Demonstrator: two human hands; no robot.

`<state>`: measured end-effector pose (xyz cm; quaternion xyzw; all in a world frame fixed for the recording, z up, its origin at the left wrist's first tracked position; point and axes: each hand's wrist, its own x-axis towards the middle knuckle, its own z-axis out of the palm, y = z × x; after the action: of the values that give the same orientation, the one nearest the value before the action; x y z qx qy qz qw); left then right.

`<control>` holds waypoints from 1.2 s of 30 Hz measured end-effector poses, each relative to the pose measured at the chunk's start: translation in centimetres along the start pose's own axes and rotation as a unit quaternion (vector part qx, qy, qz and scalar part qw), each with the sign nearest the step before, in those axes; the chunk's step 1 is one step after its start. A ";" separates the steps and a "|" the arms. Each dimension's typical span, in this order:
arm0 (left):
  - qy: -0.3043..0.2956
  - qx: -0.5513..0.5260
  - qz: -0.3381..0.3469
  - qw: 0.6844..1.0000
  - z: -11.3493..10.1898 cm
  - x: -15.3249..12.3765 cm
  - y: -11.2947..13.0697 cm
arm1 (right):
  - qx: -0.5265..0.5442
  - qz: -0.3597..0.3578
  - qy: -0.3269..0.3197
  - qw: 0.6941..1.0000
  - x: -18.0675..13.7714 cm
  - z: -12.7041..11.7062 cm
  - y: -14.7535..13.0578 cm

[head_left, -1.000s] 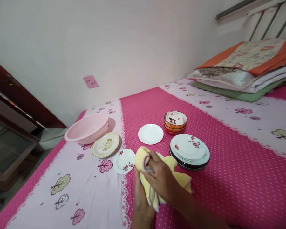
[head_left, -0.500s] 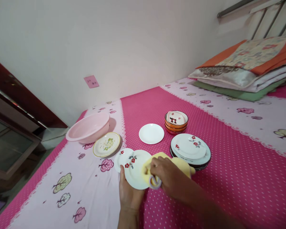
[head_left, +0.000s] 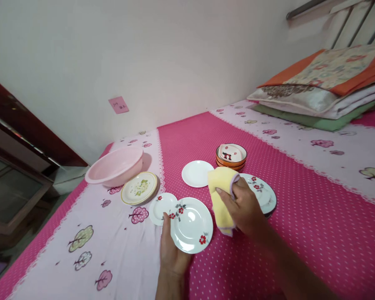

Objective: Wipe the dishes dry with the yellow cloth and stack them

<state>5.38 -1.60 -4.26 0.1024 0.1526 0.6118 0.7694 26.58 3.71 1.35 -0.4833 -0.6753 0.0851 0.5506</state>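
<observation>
My left hand (head_left: pixel 171 250) grips a white plate (head_left: pixel 190 227) with red flowers, thumb on its left rim and the other fingers hidden beneath. Behind it a smaller flowered plate (head_left: pixel 158 210) lies partly covered on the bedspread. In my right hand (head_left: pixel 242 204) is a folded yellow cloth (head_left: pixel 221 200) with a lilac edge, held up to the right of the plate and apart from it. Past my right hand, a stack of flowered plates (head_left: pixel 267 196) is partly hidden. A plain white plate (head_left: pixel 196 173) lies beyond the cloth.
Orange-sided bowls (head_left: pixel 220 160) are stacked behind the cloth, a small pink-and-white bowl (head_left: pixel 231 152) inside the top one. At left stand yellow-rimmed plates (head_left: pixel 139 189) and a pink basin (head_left: pixel 115 166). Folded bedding (head_left: pixel 321 91) is piled at the far right, near the wall (head_left: pixel 175 62).
My right hand has lifted the yellow cloth off the plate and moved it up and right. The plate in my left hand has shifted slightly right, its surface now uncovered.
</observation>
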 end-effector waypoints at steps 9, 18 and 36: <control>0.041 0.067 -0.078 0.994 1.8 -0.5 -0.9 | 0.120 -0.065 -0.104 0.985 -0.4 -0.5 -4.2; 0.031 0.146 -0.039 0.988 2.1 -0.3 -1.0 | 0.234 0.082 -0.301 0.921 -0.3 -1.5 -5.0; 0.113 0.194 -0.108 0.968 1.3 -0.6 -0.6 | -0.002 0.066 -0.298 0.952 -2.4 2.7 0.6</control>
<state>6.24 -2.29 -3.20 0.1629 0.3648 0.4915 0.7738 24.47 3.33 -1.64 -0.4803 -0.7757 0.2601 0.3162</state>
